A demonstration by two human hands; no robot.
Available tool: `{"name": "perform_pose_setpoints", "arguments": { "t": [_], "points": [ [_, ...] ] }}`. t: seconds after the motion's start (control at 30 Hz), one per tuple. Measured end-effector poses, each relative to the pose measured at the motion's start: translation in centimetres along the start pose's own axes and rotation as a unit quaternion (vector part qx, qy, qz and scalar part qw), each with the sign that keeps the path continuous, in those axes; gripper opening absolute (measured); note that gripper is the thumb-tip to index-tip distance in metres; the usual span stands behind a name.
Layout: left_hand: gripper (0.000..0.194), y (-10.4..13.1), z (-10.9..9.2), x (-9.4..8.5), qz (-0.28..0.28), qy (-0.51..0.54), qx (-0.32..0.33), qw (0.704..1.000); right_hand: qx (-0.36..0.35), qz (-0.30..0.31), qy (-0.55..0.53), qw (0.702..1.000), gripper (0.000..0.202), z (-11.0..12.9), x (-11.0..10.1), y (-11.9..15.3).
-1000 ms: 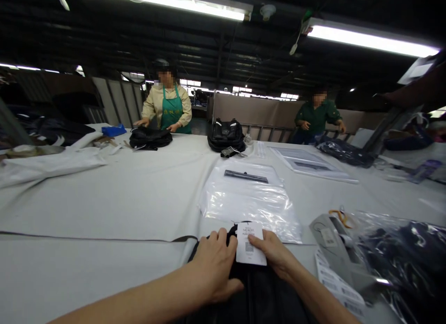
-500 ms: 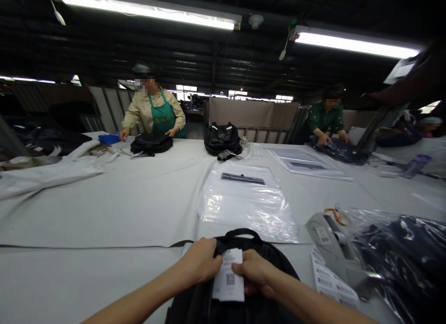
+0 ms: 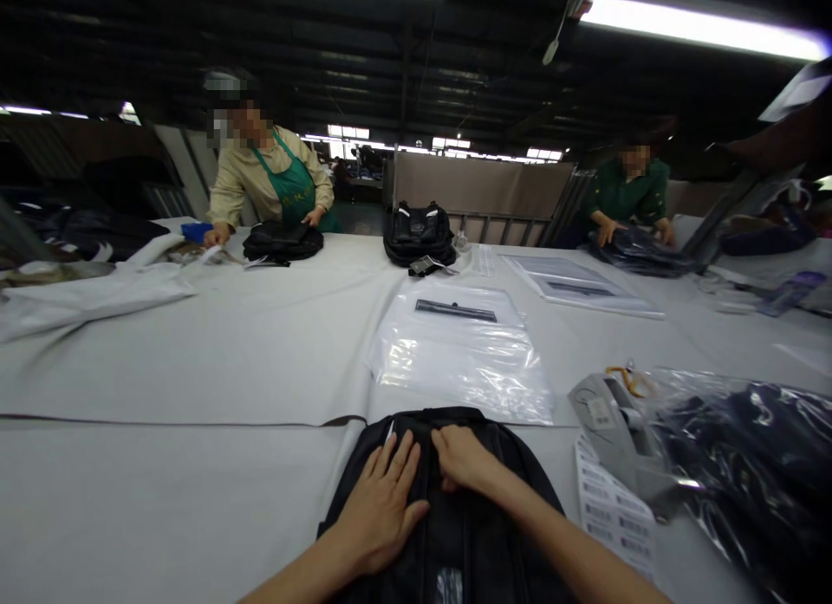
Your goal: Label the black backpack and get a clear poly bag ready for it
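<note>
A black backpack (image 3: 448,535) lies in front of me on the white-covered table, its top handle (image 3: 455,413) pointing away. My left hand (image 3: 380,509) rests flat on the upper left of the bag, fingers stretched out. Beside its fingertips a thin white sliver (image 3: 390,431) shows; most of it is hidden. My right hand (image 3: 463,458) is closed against the bag's upper middle, with the fingers curled under. Whatever it pinches is hidden by the hand.
Clear plastic bags (image 3: 461,353) lie beyond the backpack. To the right are a grey tape dispenser (image 3: 617,431), a barcode label sheet (image 3: 614,509) and a plastic-wrapped dark bundle (image 3: 754,465). Another black backpack (image 3: 419,236) stands farther back. Two co-workers handle dark bags across the table.
The white tag is no longer held up between my hands. My left hand has flattened onto the backpack, and my right hand has moved up toward its top. The view has tilted down slightly.
</note>
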State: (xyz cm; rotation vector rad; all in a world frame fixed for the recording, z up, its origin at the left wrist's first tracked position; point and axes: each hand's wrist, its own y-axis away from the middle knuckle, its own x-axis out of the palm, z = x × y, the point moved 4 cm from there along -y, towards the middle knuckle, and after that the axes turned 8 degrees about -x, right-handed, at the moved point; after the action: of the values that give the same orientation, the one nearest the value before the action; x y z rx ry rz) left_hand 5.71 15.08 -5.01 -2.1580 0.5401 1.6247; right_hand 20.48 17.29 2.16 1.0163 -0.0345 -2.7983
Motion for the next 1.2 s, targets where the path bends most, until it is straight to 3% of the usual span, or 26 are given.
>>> {"name": "perform_pose_setpoints", "arguments": {
  "t": [0.1,0.17,0.23,0.33,0.43,0.53,0.6,0.67,0.7,0.77,0.83,0.93,1.07,1.2],
  "points": [
    [0.066,-0.3,-0.5,0.2,-0.012,-0.029,-0.003,0.999,-0.047,-0.062,0.156,0.985,0.036,1.4,-3.9,5.2],
    [0.067,-0.6,-0.8,0.0,-0.017,-0.03,-0.016,0.999,-0.115,-0.087,0.275,0.951,0.04,2.5,-3.9,10.0],
    [0.067,-0.8,-1.0,-0.1,-0.018,-0.02,-0.027,0.999,-0.152,-0.066,0.334,0.928,0.049,2.7,-1.2,14.5],
    [0.066,-1.1,-1.5,-0.1,-0.014,-0.006,-0.042,0.999,-0.151,0.041,0.324,0.933,0.073,1.0,5.5,18.9],
    [0.067,-1.0,-2.4,-1.1,-0.012,0.001,-0.056,0.998,-0.127,0.075,0.308,0.94,0.072,-1.3,9.6,19.9],
    [0.073,1.6,-3.5,-3.6,-0.003,0.009,-0.07,0.997,-0.137,0.075,0.308,0.938,0.07,-2.0,9.9,19.6],
    [0.075,5.4,-4.6,-5.6,0.024,0.025,-0.022,0.999,-0.148,0.079,0.305,0.937,0.07,-1.9,9.2,19.5],
    [0.083,10.5,-6.1,-7.0,0.086,0.05,0.095,0.99,-0.156,0.076,0.302,0.937,0.07,-1.7,8.8,19.7],
    [0.097,13.1,-6.6,-7.3,0.121,0.051,0.137,0.982,-0.159,0.073,0.301,0.938,0.07,-1.7,8.7,19.8],
    [0.11,17.3,-7.1,-7.1,0.166,0.032,0.166,0.971,-0.164,0.069,0.297,0.938,0.07,-1.7,8.8,19.9],
    [0.103,19.3,-7.2,-5.9,0.173,-0.012,0.149,0.973,-0.169,0.069,0.292,0.939,0.07,-1.8,8.8,19.9],
    [0.086,19.5,-7.9,-4.0,0.141,-0.064,0.133,0.979,-0.18,0.081,0.267,0.943,0.068,-1.8,8.2,20.3],
    [0.056,19.6,-9.7,-2.6,0.074,-0.106,0.207,0.97,-0.158,0.088,0.197,0.964,0.058,-2.1,7.0,22.3],
    [0.041,20.5,-9.7,-1.5,-0.02,-0.17,0.263,0.949,-0.189,0.104,0.25,0.944,0.072,-4.4,8.1,23.9]
  ]
}}
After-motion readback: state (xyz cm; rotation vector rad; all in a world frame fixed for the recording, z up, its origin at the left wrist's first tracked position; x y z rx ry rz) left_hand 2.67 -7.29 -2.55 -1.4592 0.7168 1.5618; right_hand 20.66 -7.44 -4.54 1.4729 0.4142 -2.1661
